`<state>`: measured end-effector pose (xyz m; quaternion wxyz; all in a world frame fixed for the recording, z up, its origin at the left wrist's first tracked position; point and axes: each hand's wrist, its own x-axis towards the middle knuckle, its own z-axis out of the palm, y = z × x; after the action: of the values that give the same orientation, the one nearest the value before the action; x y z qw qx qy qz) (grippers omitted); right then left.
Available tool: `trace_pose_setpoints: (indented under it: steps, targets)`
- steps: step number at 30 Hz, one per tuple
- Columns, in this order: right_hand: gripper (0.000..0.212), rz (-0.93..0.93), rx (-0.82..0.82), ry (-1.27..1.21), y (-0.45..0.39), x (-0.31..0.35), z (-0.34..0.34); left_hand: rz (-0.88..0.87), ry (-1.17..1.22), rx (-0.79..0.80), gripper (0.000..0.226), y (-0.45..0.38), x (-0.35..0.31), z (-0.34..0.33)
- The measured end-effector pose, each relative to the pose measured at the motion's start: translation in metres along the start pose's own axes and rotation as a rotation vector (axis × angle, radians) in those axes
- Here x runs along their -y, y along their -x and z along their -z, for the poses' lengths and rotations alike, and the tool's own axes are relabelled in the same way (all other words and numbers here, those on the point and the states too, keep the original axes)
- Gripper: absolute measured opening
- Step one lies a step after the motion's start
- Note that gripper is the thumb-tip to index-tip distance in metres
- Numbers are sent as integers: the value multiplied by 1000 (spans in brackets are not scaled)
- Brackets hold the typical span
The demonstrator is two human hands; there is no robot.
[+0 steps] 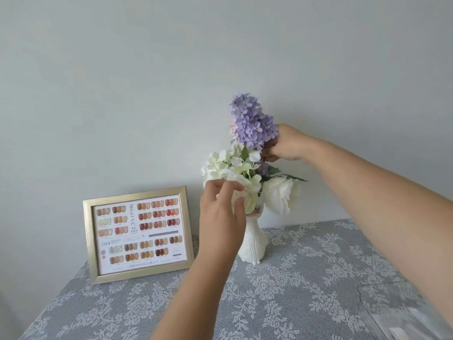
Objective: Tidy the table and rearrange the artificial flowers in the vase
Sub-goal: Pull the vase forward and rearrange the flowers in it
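Observation:
A white ribbed vase [255, 244] stands upright near the back of the table. It holds cream-white hydrangea blooms [225, 163], a white rose [279, 195] drooping to the right, and a tall purple lilac spray [252, 121]. My left hand [220, 217] is in front of the vase neck, its fingers curled on the lower white petals. At the base of the purple spray, my right hand [284, 146] pinches the stem just under the blossoms. The vase's left side is hidden behind my left hand.
A gold picture frame [137, 234] with a nail-colour chart leans against the wall left of the vase. A grey lace tablecloth [294, 290] covers the table. A clear plastic piece [392, 305] lies at the front right, under my right forearm. The pale wall stands right behind.

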<state>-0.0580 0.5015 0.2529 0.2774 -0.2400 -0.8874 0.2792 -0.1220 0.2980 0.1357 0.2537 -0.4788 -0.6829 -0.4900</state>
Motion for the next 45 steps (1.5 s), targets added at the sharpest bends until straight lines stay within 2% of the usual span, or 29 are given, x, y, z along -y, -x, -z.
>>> trace_pose_setpoints:
  steps: [3,11,17,20,24,27,31,32,35,38,42,45]
  targets:
    - [8,-17,27,-57,3,-7,-6,-46,28,16,20,5,-6,-9]
    - [22,-52,113,-161,9,-6,-5,-56,63,-14,24,4,-13,-22]
    - [25,-48,55,-254,11,-8,-5,-141,-18,-63,28,16,-3,-12]
    - [24,-44,-2,-222,16,-15,-8,-38,124,-120,24,28,8,-5]
    - [17,-28,-81,-218,20,-29,-13,324,463,-217,18,44,31,-4]
    - [13,-43,-91,-227,23,-30,-18,560,590,-115,33,50,52,-17]
    - [12,-14,-79,-204,24,-23,-25,684,476,166,40,59,74,-46]
    - [11,-10,-79,-192,24,-22,-26,704,454,240,48,59,79,-53]
    - [9,-10,-103,-160,23,-22,-26,694,382,410,75,63,92,-73]
    - [3,1,-103,-123,23,-24,-25,640,336,484,78,68,97,-88]
    - [7,20,-93,-42,19,-27,-23,561,372,539,85,70,97,-102]
    - [8,61,-57,14,15,-25,-20,519,283,507,93,68,97,-112]
